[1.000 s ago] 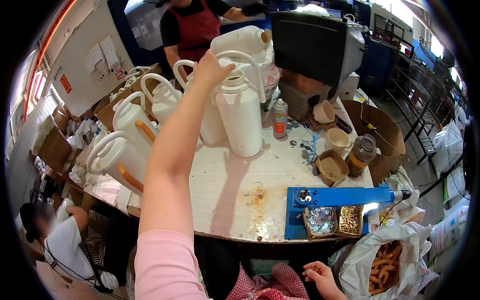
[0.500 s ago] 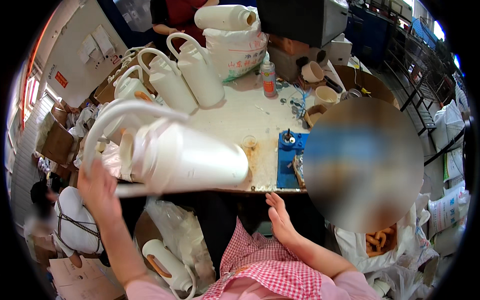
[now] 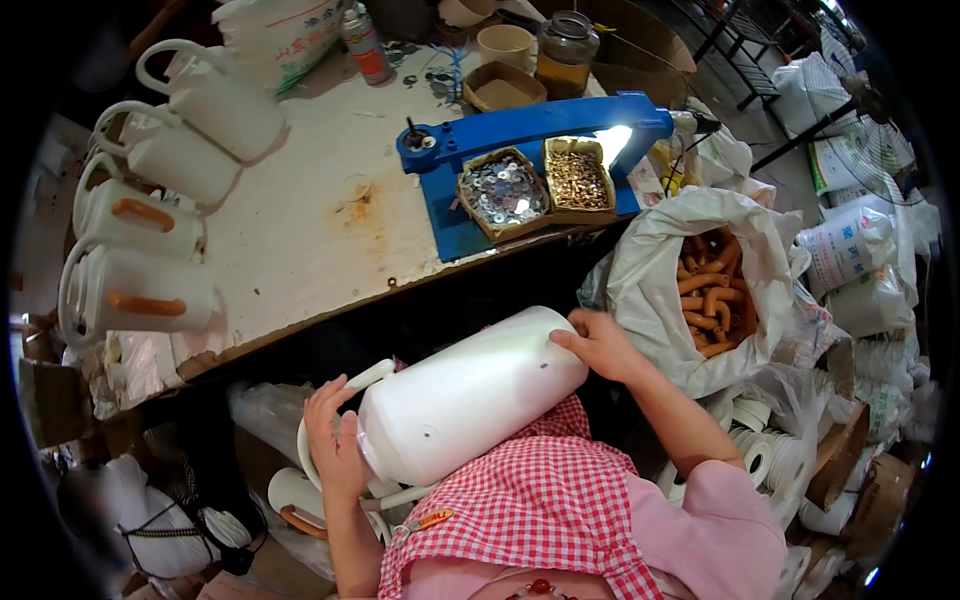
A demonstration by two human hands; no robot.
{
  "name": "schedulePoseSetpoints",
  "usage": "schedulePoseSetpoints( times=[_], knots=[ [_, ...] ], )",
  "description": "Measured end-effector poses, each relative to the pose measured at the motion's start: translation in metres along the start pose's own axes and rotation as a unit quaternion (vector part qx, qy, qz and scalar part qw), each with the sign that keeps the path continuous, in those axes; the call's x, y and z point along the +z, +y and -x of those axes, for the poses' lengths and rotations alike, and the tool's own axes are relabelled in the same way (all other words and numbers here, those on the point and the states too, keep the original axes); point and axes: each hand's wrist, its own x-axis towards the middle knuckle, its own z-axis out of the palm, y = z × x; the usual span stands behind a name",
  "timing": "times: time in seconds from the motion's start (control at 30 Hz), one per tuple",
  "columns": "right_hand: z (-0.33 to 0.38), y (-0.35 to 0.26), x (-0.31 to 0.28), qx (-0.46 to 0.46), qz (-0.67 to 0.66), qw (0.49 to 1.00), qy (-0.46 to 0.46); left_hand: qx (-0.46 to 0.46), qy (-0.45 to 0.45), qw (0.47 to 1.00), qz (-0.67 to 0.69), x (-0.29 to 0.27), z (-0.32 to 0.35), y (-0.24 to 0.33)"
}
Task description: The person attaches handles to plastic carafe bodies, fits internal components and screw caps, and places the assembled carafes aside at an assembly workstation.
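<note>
White cylindrical plastic jug, now steadied two-handed
It's now on your side of the pale flat-topped table, left hand gripping the handle end, right hand newly gripping the base

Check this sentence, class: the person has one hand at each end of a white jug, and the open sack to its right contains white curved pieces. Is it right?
Not quite: the curved pieces in the open sack are orange, as the head view shows. The rest stands: left hand and right hand at opposite ends of the white jug.
</note>
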Motion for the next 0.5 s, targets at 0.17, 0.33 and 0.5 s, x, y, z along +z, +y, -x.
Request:
schedulePoseSetpoints(
  times=[0.17,0.33,0.5],
  knots=[
    [-0.067,-0.041,-0.049,-0.241,0.066,0.936,0.248,-0.052,0.023,0.998,0.012,0.017,0.017,-0.012],
    [-0.149,-0.063,-0.087,-0.249,0.336,0.866,0.273,-0.33,0.004,0.928,0.174,0.021,0.049,0.011],
    [-0.178,-0.075,-0.092,-0.102,0.489,0.846,0.19,-0.261,-0.033,0.962,0.075,0.008,0.01,0.01]
  ],
)
